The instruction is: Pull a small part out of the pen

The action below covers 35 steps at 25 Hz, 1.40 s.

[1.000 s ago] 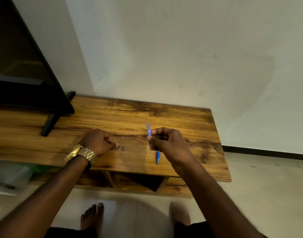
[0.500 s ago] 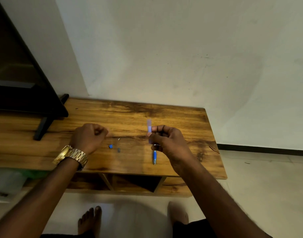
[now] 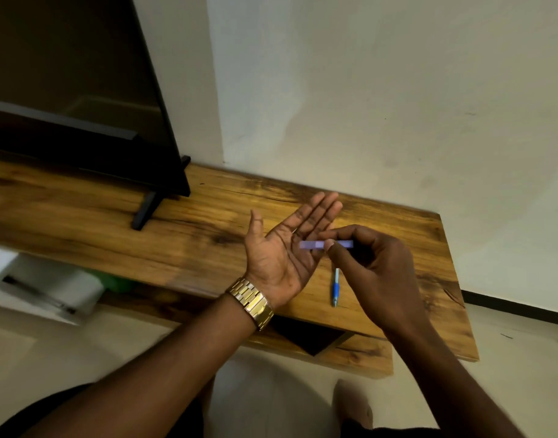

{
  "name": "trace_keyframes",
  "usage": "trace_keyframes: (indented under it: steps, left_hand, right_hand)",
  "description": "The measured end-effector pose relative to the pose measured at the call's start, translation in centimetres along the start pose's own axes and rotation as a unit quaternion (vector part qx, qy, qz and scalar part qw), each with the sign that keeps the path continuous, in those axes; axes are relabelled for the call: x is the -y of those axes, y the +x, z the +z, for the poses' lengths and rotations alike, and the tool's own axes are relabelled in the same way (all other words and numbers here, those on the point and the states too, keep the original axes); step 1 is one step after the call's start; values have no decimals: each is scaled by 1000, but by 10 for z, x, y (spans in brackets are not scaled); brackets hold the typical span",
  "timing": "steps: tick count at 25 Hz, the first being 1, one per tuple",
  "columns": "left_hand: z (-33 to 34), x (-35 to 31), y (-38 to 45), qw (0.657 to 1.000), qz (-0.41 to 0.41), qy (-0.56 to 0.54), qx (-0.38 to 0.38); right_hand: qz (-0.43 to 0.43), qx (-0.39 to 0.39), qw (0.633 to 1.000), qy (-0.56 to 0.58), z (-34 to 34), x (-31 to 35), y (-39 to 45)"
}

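Now, head view: left hand (image 3: 284, 248) lies flat, palm up, fingers straight, above the table (image 3: 208, 248). Right hand (image 3: 375, 270) pinches a pale purple tube (image 3: 326, 245) crosswise over that palm. Tube looks light, stiff and smooth; likely slippery, so best gripped mid-length. A blue pen piece (image 3: 335, 287) rests on the table, just beside.
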<state>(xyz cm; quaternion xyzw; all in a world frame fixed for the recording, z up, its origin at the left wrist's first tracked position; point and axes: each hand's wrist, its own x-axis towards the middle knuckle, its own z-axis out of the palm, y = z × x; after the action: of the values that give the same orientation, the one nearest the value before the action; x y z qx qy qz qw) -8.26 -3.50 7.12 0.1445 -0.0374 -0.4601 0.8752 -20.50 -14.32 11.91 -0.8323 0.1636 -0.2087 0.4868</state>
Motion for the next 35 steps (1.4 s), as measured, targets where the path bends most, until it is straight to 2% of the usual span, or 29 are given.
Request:
trace_keyframes:
  steps: [4, 7, 17, 23, 26, 28, 29, 31, 33, 35]
  left_hand:
    - [-10, 9, -2, 999, -29, -20, 39]
    - [-13, 15, -2, 998, -34, -14, 51]
    - [-19, 25, -6, 999, -34, 22, -6]
    - [-15, 20, -6, 999, -19, 20, -16]
    - [-14, 11, -4, 1000, -3, 6, 1]
    - [-15, -1, -3, 1000, 22, 7, 3]
    - [-15, -8, -4, 999, 38, 10, 1]
    - [-17, -23, -3, 998, 66, 15, -14]
    - [-21, -36, -3, 995, 88, 21, -40]
    - [-22, -46, -3, 992, 106, 22, -61]
  right_hand:
    - [-65, 26, 992, -103, -1, -3, 4]
    - [-98, 31, 985, -136, -4, -1, 6]
    - [-153, 42, 973, -170, -13, 12, 16]
    - [-115, -42, 984, -127, -24, -5, 26]
    - [-87, -139, 985, -53, -25, -6, 25]
    - [-44, -206, 978, 1, -27, -13, 23]
    - [-13, -215, 977, 2, -25, -19, 23]
    - [25, -183, 979, -86, -13, -39, 26]
    - [-1, -144, 971, -193, 6, -58, 31]
    - [-36, -108, 967, -228, 27, -74, 35]
